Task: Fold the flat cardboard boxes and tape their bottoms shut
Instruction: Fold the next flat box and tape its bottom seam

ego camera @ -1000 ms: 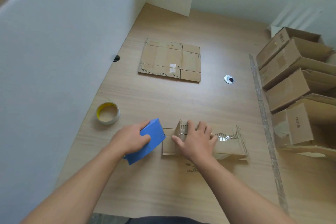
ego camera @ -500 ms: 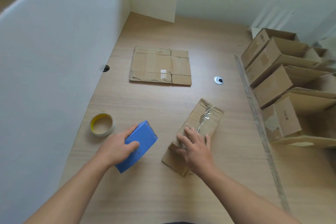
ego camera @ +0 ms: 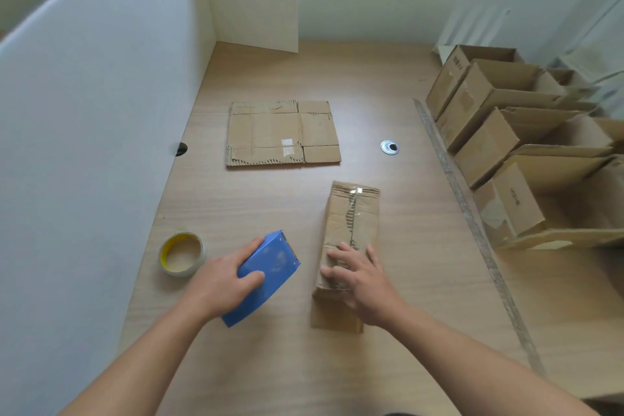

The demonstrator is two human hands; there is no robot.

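Observation:
A folded cardboard box (ego camera: pixel 351 223) stands on the desk with its taped bottom facing up, long axis pointing away from me. My right hand (ego camera: pixel 358 277) rests on its near end with fingers spread flat. My left hand (ego camera: pixel 219 280) grips a blue tape dispenser (ego camera: pixel 266 273) on the desk just left of the box. A flat unfolded cardboard box (ego camera: pixel 282 133) lies farther back in the middle of the desk.
A roll of tape (ego camera: pixel 182 254) lies near the white partition on the left. Several folded boxes (ego camera: pixel 499 145) are lined up along the right side, behind a long strip (ego camera: pixel 472 223) on the desk. A round metal grommet (ego camera: pixel 389 147) sits mid-desk.
The box under my right hand has turned from lying crosswise to pointing away from me. My left hand with the blue dispenser has drawn off to the left of it.

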